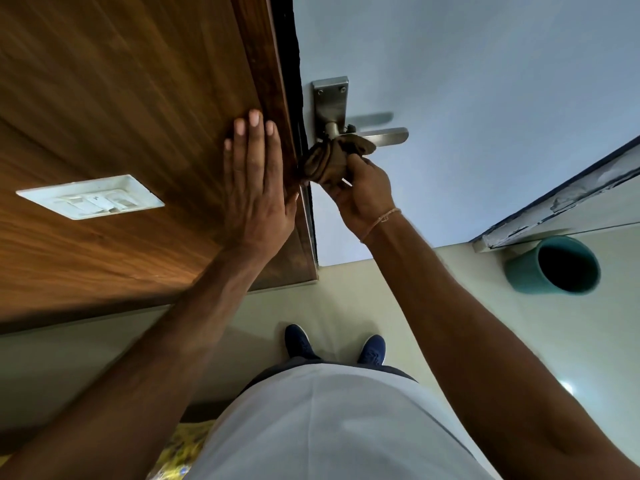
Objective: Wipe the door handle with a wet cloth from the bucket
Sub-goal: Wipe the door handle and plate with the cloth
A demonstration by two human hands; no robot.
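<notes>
A steel lever door handle [384, 135] on a steel backplate [330, 98] is fixed to the pale blue-grey door [467, 98]. My right hand [360, 194] grips a bunched brown cloth [329, 161] and presses it against the neck of the handle and the plate's lower part. My left hand [258, 181] lies flat, fingers spread, on the wooden panel [121, 98] beside the door's edge, holding nothing. A teal bucket [554, 266] stands on the floor to the right, its inside dark.
A white switch plate [91, 197] sits on the wooden panel at the left. The cream tiled floor [346, 292] lies below, with my two blue shoes [334, 346] on it. A worn frame edge [561, 202] runs along the right by the bucket.
</notes>
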